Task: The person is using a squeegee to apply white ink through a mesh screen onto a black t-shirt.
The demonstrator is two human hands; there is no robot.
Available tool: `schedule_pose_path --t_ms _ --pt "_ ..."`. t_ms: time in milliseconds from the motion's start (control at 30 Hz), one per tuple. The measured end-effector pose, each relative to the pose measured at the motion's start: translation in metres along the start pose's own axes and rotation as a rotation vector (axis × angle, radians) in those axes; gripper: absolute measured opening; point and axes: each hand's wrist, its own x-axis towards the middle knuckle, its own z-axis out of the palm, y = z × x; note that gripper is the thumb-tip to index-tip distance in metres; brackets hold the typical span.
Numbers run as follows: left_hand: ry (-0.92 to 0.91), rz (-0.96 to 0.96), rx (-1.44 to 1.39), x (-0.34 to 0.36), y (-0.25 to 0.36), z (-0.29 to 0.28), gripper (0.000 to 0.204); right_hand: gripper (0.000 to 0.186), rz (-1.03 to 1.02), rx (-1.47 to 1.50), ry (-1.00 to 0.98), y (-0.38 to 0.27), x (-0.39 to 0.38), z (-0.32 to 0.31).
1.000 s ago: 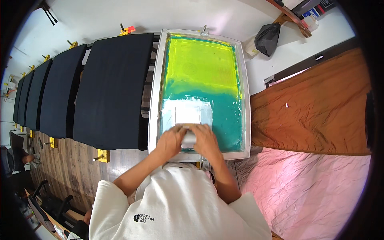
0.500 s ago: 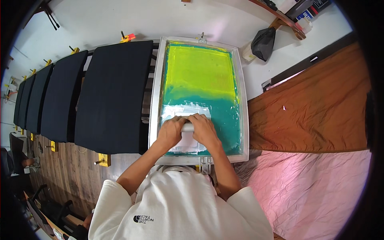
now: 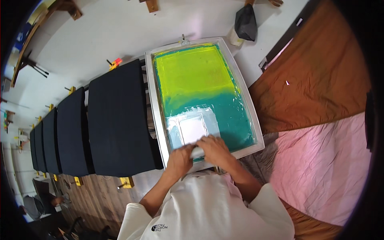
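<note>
Both of my hands grip a pale squeegee (image 3: 197, 152) at the near end of a screen-printing frame (image 3: 253, 110). My left hand (image 3: 179, 161) is closed round its left part, my right hand (image 3: 215, 149) round its right part. The fingers hide most of the tool. Just beyond it, a white ink patch (image 3: 214, 123) surrounds a bright white rectangle (image 3: 193, 130) on the teal mesh (image 3: 229, 116). Yellow-green colour (image 3: 192, 74) covers the far half of the mesh. The silver rim stands round it all, with a hinge or clamp (image 3: 183, 40) on the far edge.
Left of the frame, several black cloth-covered boards (image 3: 120, 120) stand in a row, with yellow clamps (image 3: 127, 183) at their ends. A brown cloth (image 3: 308, 76) and a pink sheet (image 3: 320, 164) lie to the right. A black bag (image 3: 245, 24) hangs by the wall.
My two hands have drawn the squeegee toward me, down to the frame's near edge. More of the white rectangle shows behind it. The whole view has tilted and shifted.
</note>
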Motion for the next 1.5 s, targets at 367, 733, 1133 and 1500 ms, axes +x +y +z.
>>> schedule_pose_path --t_ms 367,733,1133,1500 --pt "0.203 0.129 0.107 0.026 -0.024 0.017 0.055 0.044 -0.052 0.052 0.244 0.021 0.020 0.024" --pt "-0.002 0.014 0.014 -0.021 0.018 0.004 0.055 0.039 -0.007 0.002 0.003 -0.007 -0.032 0.005" --pt "0.368 0.151 0.155 0.026 -0.029 0.025 0.057 0.028 -0.088 -0.116 0.399 0.017 0.026 0.046" --pt "0.273 0.071 0.070 0.023 -0.024 0.021 0.058 0.032 -0.052 -0.046 0.245 0.019 0.022 0.039"
